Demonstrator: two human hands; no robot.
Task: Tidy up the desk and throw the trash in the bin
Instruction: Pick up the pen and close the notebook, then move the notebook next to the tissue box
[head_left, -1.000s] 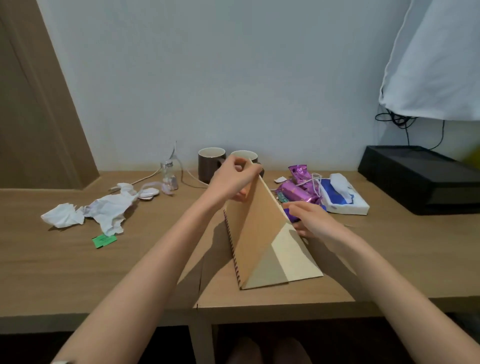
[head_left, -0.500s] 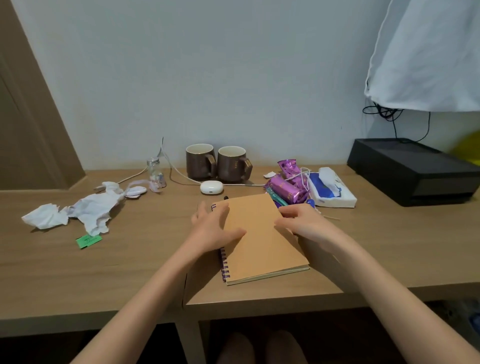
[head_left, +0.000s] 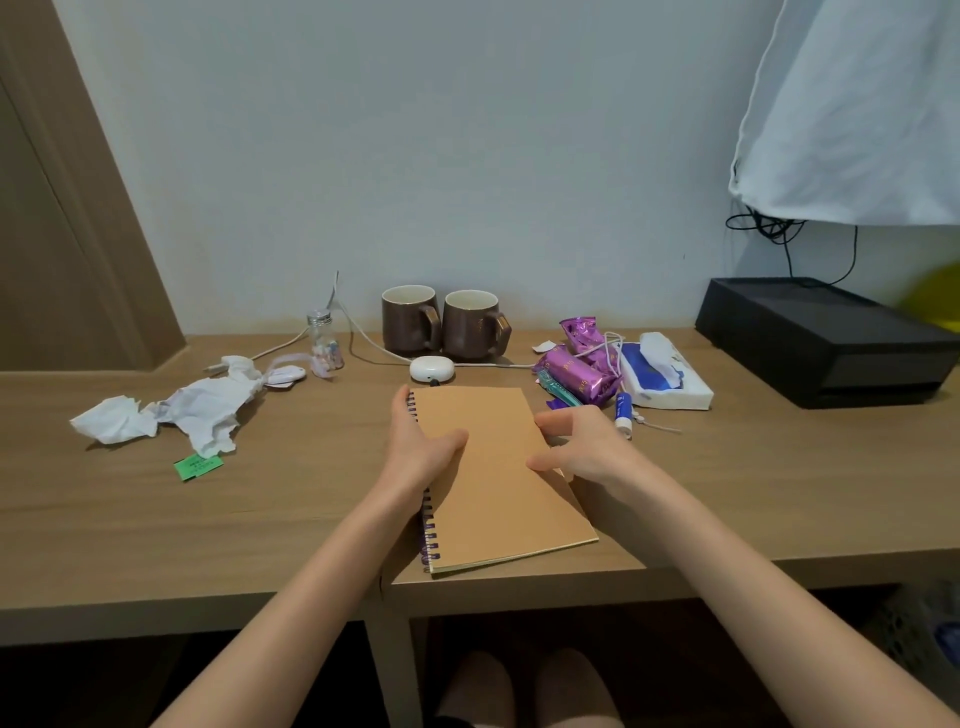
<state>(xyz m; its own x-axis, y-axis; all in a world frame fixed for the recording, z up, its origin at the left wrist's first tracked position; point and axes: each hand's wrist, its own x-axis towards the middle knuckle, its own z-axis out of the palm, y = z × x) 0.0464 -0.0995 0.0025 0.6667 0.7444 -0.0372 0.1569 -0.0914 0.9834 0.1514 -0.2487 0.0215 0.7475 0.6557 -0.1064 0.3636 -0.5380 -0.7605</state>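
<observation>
A brown spiral notebook (head_left: 498, 483) lies closed and flat on the wooden desk (head_left: 291, 509), near its front edge. My left hand (head_left: 423, 449) grips its spiral side, thumb on the cover. My right hand (head_left: 576, 447) holds the right edge with fingers curled over it. Crumpled white paper (head_left: 171, 415) and a green slip (head_left: 197, 466) lie at the left. Purple snack wrappers (head_left: 582, 371) are piled at the right of the notebook.
Two brown mugs (head_left: 444, 322) stand at the back by the wall, a white earbud case (head_left: 432, 368) and cable in front of them. A small glass bottle (head_left: 323, 340), a tissue pack (head_left: 662, 376), a blue tube (head_left: 623, 413) and a black box (head_left: 826, 340) also sit here.
The notebook cover, held upright a second ago, has been folded down shut. Both hands now rest on the closed notebook's sides.
</observation>
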